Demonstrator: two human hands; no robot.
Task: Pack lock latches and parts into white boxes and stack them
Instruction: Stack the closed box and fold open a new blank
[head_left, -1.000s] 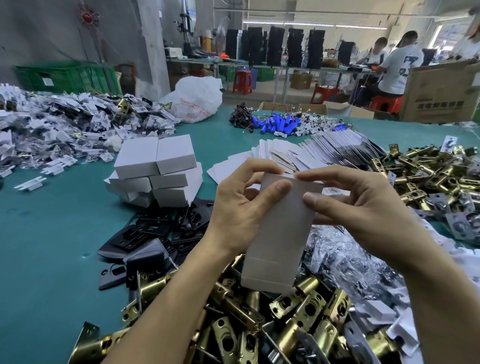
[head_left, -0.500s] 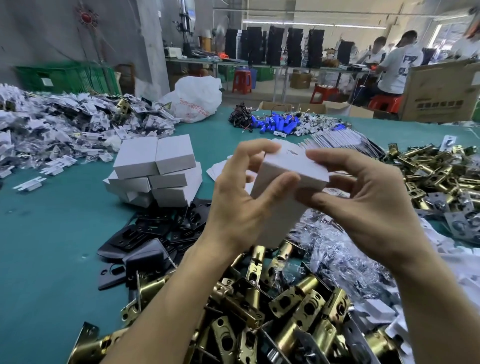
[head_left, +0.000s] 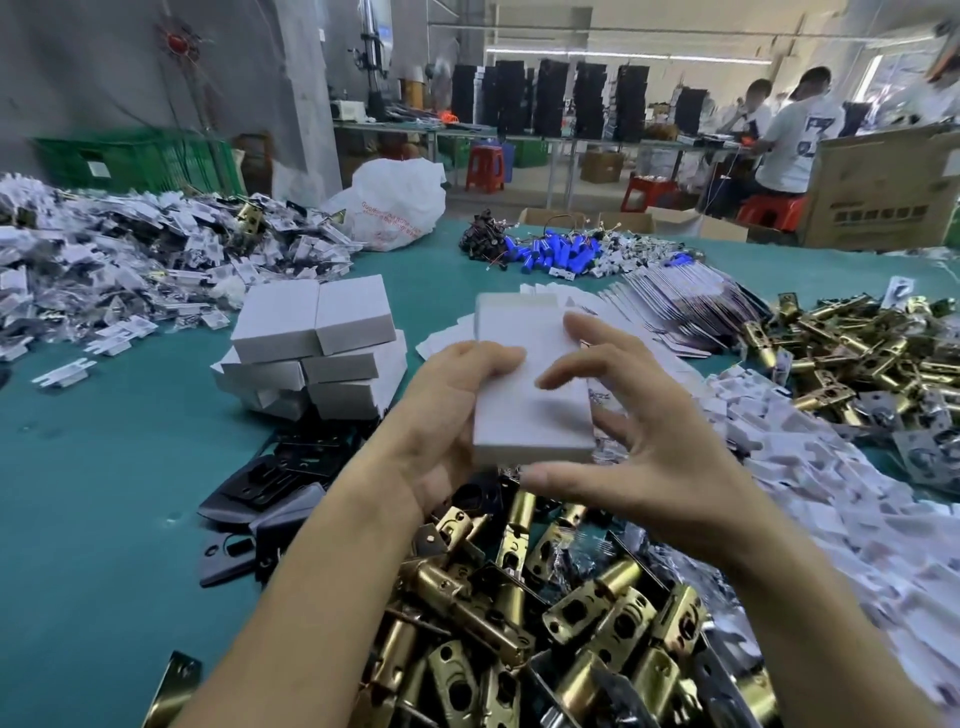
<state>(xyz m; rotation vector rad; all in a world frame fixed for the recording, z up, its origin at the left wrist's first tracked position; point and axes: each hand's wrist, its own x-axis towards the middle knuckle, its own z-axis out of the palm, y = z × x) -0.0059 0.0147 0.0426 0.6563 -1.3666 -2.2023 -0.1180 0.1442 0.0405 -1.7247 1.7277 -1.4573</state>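
White box (head_left: 524, 415), contents hidden, sits gripped in left hand (head_left: 447, 415), right hand (head_left: 649, 457) resting spread fingers on it.

A grey wall (head_left: 104, 78), green crates (head_left: 135, 161), red stools (head_left: 484, 167) and strip lights (head_left: 623, 54) back the teal table (head_left: 104, 493).

I read nothing for sure: red print on the white plastic bag (head_left: 395, 202), dark characters on the cardboard carton (head_left: 878, 192), blue letters on a worker's shirt (head_left: 795, 150), all blurred.

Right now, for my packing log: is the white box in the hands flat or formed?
Formed: the white box shows a top face and a near end wall, gripped by the left hand. Contents hidden.
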